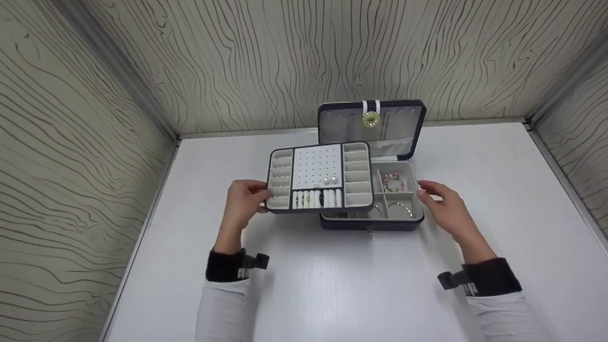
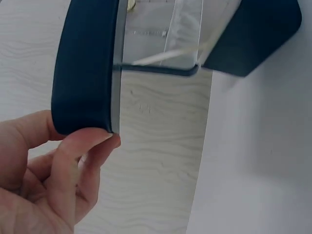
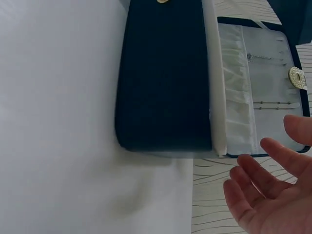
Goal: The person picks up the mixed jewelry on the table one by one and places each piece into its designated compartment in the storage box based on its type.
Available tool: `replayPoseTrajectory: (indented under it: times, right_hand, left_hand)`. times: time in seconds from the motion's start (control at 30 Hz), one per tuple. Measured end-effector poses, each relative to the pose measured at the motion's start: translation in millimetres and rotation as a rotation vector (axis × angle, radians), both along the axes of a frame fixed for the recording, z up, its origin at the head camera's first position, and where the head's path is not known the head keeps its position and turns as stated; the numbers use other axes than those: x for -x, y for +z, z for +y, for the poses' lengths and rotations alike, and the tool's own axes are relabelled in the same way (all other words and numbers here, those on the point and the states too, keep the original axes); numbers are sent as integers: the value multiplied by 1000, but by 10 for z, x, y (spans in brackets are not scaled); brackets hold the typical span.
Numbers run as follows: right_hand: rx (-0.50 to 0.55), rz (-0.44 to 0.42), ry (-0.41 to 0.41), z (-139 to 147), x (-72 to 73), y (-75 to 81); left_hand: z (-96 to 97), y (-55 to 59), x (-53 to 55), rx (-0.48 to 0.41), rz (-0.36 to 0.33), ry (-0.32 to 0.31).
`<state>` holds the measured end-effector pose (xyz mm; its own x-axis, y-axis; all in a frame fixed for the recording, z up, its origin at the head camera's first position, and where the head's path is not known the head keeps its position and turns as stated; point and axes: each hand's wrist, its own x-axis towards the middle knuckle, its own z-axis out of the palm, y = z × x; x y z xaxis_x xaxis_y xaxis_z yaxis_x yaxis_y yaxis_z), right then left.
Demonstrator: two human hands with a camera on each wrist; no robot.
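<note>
By its left end, my left hand pinches a jewelry tray between thumb and fingers. The tray has side compartments, a dotted white panel with two pearl earrings, and a row of ring rolls with several rings. It hangs raised over the left part of a dark blue jewelry box, hiding that part. Inside the box lie a pink beaded bracelet and a silvery bangle. Beside the box's right wall is my right hand, fingers loosely bent and holding nothing in the right wrist view.
The box lid stands raised at the back, with necklaces on its lining and a gold clasp ornament on its strap. A white table carries the box. Wood-patterned panels rise behind and at both sides.
</note>
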<state>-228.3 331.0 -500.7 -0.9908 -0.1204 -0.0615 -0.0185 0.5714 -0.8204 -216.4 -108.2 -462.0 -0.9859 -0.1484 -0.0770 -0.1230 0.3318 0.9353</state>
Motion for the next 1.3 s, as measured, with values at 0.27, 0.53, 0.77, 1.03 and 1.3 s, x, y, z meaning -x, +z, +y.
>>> replayPoseTrajectory:
  times: [0.27,0.53,0.77,1.03,1.3]
  right_hand:
    - [65,69,34,-113,-31,97]
    - [255,24,59,-171,-73,187]
    - [257,-23,7,-142,-78,242]
    - [97,34,-84,-12,-39,218]
    - [-80,99,-127,45,49,160]
  left_hand:
    - [328,-45,45,19,11,-82]
    - [603,-78,69,35,48,-122]
    - [826,-117,58,71,75,-132]
    - [1090,-144,49,221,131,-140]
    - [1227,-245,115,351,172,-175]
